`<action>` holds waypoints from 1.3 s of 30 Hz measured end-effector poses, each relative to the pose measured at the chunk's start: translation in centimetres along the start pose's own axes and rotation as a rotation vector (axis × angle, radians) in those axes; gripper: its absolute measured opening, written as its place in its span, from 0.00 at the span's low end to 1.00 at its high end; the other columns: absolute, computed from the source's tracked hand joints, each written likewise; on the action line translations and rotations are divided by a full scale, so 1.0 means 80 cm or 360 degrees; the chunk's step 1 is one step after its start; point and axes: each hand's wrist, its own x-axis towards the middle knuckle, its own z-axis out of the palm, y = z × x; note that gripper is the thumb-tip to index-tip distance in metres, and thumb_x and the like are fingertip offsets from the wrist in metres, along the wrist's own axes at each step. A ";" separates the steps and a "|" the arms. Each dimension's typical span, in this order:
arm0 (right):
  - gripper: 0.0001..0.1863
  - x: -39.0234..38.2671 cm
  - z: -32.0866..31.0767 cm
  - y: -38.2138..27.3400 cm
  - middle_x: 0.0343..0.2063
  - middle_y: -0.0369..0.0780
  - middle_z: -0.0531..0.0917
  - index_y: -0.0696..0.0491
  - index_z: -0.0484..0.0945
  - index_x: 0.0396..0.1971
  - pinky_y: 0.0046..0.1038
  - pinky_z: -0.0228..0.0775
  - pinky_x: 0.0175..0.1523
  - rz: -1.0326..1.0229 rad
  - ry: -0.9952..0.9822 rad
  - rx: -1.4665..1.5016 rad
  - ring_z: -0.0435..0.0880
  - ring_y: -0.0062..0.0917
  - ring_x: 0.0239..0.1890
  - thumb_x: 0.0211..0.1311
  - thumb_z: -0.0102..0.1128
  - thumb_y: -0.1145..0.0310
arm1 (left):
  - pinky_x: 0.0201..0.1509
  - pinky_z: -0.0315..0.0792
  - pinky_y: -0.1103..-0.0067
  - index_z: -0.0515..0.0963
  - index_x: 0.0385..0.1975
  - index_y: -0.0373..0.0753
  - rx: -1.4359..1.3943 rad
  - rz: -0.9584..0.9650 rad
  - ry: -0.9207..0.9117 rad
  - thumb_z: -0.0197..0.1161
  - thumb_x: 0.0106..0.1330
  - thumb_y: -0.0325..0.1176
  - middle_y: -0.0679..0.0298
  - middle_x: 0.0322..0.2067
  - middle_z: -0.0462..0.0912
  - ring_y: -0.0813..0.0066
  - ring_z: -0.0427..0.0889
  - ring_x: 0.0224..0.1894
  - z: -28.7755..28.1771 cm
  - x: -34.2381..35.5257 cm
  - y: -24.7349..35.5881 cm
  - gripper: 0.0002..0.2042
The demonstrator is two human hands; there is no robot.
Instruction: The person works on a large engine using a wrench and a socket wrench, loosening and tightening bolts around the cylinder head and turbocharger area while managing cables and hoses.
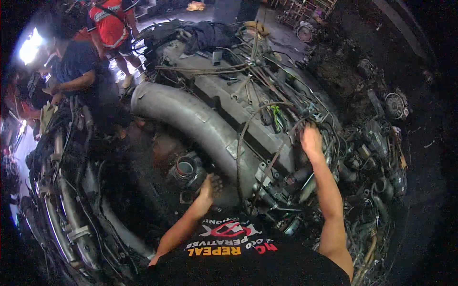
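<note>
A large engine fills the middle of the view, with a thick grey curved pipe (pixel 186 112) arching along its left side. Close to the pipe's lower inner edge is my left hand (pixel 209 187); its fingers are spread and nothing shows in them. My right hand (pixel 311 139) reaches in among dark hoses and cables (pixel 329 133) on the engine's right side, where its fingertips are hidden. To the left of that hand, a green-and-black item (pixel 276 118) lies on the flat engine cover (pixel 260 131). Several wrenches (pixel 248 91) rest farther up the cover. A dark cable loop (pixel 243 136) crosses it.
Left of my left hand is a round metal port (pixel 184 167). More engine parts with metal pipes (pixel 67 205) stand at far left. One person in a red shirt (pixel 109 24) and another in dark clothing (pixel 76 62) are beyond. Parts (pixel 372 157) crowd the right.
</note>
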 end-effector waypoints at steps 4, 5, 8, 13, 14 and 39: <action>0.14 -0.052 -0.055 0.026 0.20 0.52 0.77 0.61 0.74 0.23 0.41 0.71 0.31 0.0141 -0.0006 0.0046 0.78 0.46 0.27 0.51 0.57 0.62 | 0.39 0.67 0.74 0.70 0.47 0.39 0.0504 -0.0211 0.0017 0.48 0.63 0.48 0.58 0.36 0.76 0.69 0.73 0.33 0.006 -0.035 0.008 0.21; 0.15 -0.083 -0.068 0.036 0.22 0.54 0.77 0.62 0.73 0.21 0.42 0.69 0.30 0.0119 0.0220 0.0214 0.77 0.48 0.28 0.52 0.56 0.63 | 0.41 0.67 0.76 0.70 0.47 0.36 0.0926 0.0295 -0.0198 0.49 0.63 0.45 0.58 0.36 0.77 0.70 0.74 0.36 0.010 -0.047 0.017 0.20; 0.19 -0.171 -0.102 0.059 0.22 0.44 0.77 0.61 0.73 0.40 0.26 0.66 0.32 0.0769 -0.0126 0.1069 0.77 0.26 0.27 0.59 0.51 0.59 | 0.50 0.64 0.81 0.69 0.47 0.29 0.1566 0.0639 -0.0819 0.54 0.60 0.39 0.57 0.39 0.77 0.73 0.74 0.44 0.038 -0.102 0.025 0.21; 0.17 -0.283 -0.101 -0.104 0.28 0.44 0.79 0.60 0.75 0.36 0.28 0.68 0.38 0.1057 -0.0059 0.1668 0.76 0.27 0.32 0.61 0.51 0.60 | 0.49 0.65 0.80 0.70 0.46 0.31 0.1085 0.0433 -0.1574 0.52 0.63 0.42 0.58 0.44 0.75 0.75 0.72 0.45 0.113 -0.147 0.008 0.20; 0.14 -0.286 -0.096 -0.128 0.27 0.46 0.80 0.60 0.75 0.36 0.30 0.69 0.39 0.0999 -0.0238 0.1894 0.78 0.32 0.31 0.59 0.53 0.63 | 0.49 0.65 0.80 0.70 0.46 0.31 0.1125 0.0433 -0.1584 0.52 0.63 0.42 0.58 0.44 0.75 0.75 0.72 0.45 0.123 -0.142 0.000 0.20; 0.23 -0.203 -0.203 -0.034 0.40 0.49 0.77 0.59 0.67 0.49 0.36 0.72 0.41 -0.0593 0.0018 0.0865 0.78 0.44 0.38 0.51 0.58 0.74 | 0.22 0.61 0.90 0.61 0.36 0.33 -0.1301 -0.0101 -0.1231 0.45 0.68 0.36 0.64 0.24 0.64 0.83 0.61 0.22 0.141 -0.194 0.179 0.10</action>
